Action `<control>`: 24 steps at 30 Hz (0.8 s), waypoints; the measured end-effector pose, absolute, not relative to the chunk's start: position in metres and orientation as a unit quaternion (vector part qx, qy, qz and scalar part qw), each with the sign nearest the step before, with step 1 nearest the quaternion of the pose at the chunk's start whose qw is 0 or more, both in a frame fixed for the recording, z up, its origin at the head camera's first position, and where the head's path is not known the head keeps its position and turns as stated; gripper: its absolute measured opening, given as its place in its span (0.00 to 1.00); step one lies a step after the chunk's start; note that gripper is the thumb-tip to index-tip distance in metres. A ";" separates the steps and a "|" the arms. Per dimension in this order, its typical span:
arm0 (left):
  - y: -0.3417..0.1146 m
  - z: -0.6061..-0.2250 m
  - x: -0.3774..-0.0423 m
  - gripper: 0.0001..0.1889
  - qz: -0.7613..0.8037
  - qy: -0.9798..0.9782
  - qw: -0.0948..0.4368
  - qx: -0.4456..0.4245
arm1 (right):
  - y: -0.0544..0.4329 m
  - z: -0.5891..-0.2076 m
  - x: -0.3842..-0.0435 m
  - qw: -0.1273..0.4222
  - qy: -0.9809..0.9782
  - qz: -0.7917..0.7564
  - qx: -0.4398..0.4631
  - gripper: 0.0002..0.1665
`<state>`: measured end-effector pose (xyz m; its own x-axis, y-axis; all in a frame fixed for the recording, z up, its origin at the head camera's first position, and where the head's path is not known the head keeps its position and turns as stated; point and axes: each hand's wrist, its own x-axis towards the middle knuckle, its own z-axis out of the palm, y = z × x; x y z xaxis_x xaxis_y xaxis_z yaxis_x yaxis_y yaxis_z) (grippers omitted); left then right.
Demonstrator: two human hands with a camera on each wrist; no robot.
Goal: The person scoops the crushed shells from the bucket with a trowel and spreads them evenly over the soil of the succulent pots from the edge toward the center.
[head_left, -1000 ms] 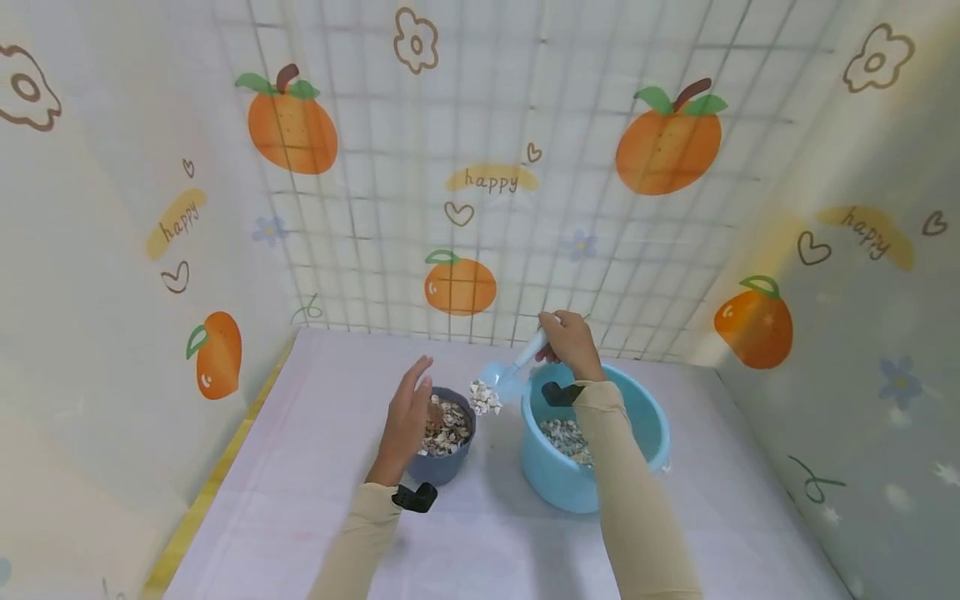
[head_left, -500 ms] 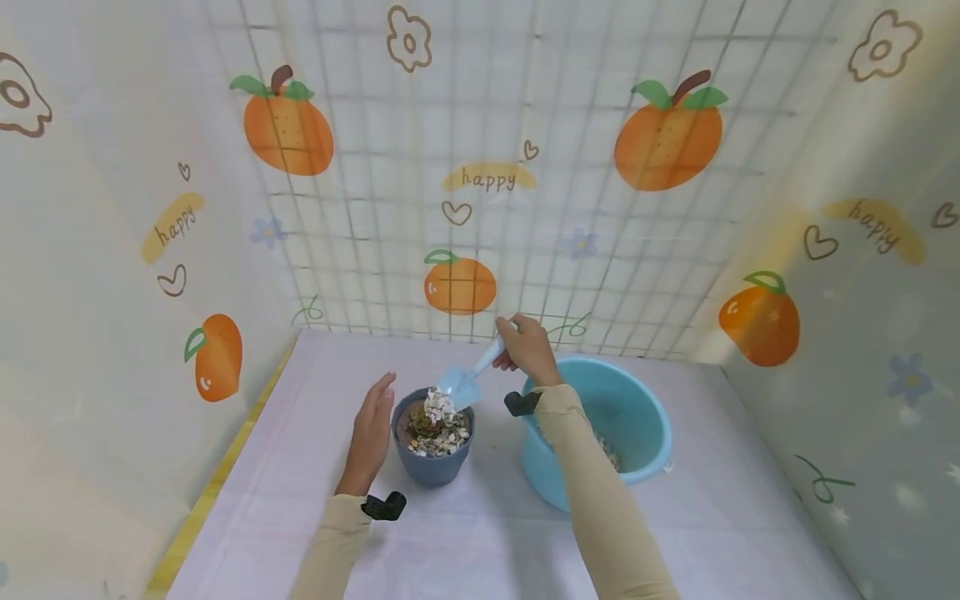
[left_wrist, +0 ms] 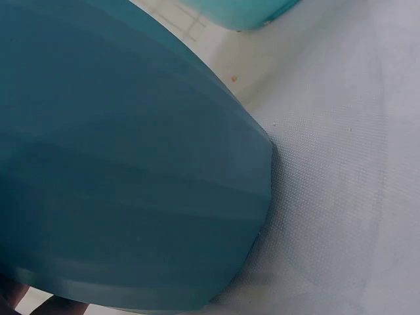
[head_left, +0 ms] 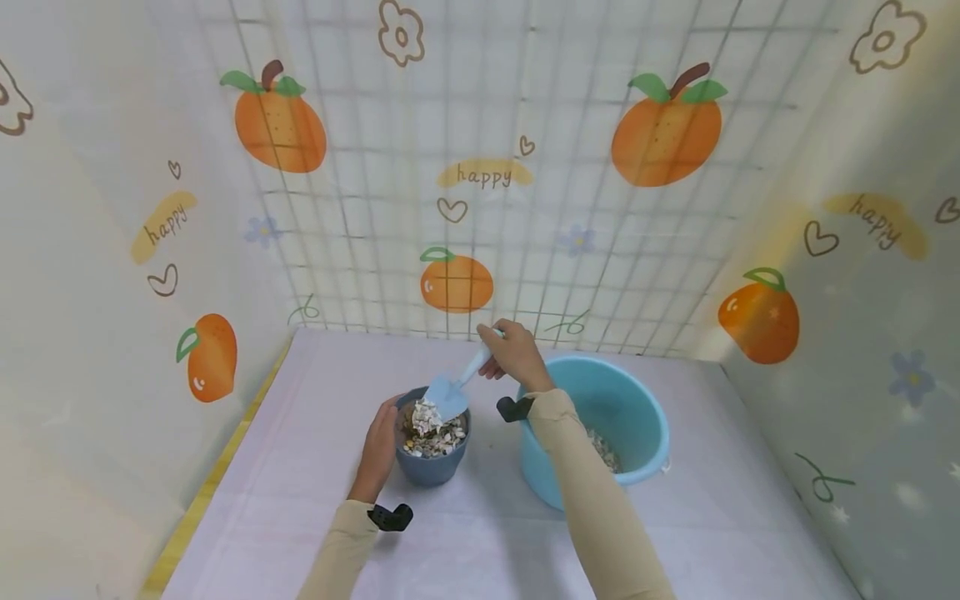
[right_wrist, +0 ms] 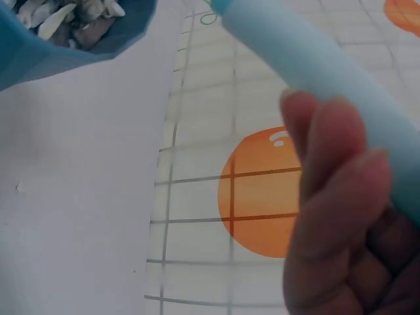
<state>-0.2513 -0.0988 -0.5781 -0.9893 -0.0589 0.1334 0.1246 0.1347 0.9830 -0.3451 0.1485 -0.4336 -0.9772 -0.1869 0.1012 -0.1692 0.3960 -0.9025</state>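
Observation:
My right hand (head_left: 517,354) grips the handle of a light blue scoop (head_left: 447,398), curled fingers (right_wrist: 341,164) round it in the right wrist view. The scoop's blade tilts down over a dark blue flower pot (head_left: 431,469), with whitish chips (head_left: 426,417) at its tip. More pale and brown bits lie inside the pot. My left hand (head_left: 377,454) rests against the pot's left side, its fingers looking fairly straight. In the left wrist view the pot's wall (left_wrist: 144,170) fills much of the picture and hides most of that hand; only bits of fingers (left_wrist: 56,307) show.
A large light blue bucket (head_left: 656,417) stands right of the pot, with more chips (head_left: 602,450) at its bottom. My right forearm crosses its left rim. A white cloth (head_left: 300,433) covers the table. Printed curtains and a wire grid (head_left: 375,275) rise behind.
The loaded scoop and my right hand have moved left from beside the bucket to over the pot, and the blade has dipped. My left hand swung left, then came back against the pot.

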 end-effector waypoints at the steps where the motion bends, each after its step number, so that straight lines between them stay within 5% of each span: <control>1: -0.099 -0.579 -0.251 0.29 -0.661 -0.748 0.067 -0.020 | 0.148 -0.434 -0.345 0.010 0.836 -0.538 -0.111 0.26; 24: -0.097 -0.583 -0.251 0.28 -0.670 -0.737 0.085 -0.012 | 0.138 -0.433 -0.343 0.030 0.833 -0.537 -0.130 0.29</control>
<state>-0.2508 -0.0972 -0.5829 -0.9853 -0.0957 0.1412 0.1314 0.1019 0.9861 -0.3432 0.1378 -0.4331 -0.9647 -0.2476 0.0897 -0.1840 0.3898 -0.9023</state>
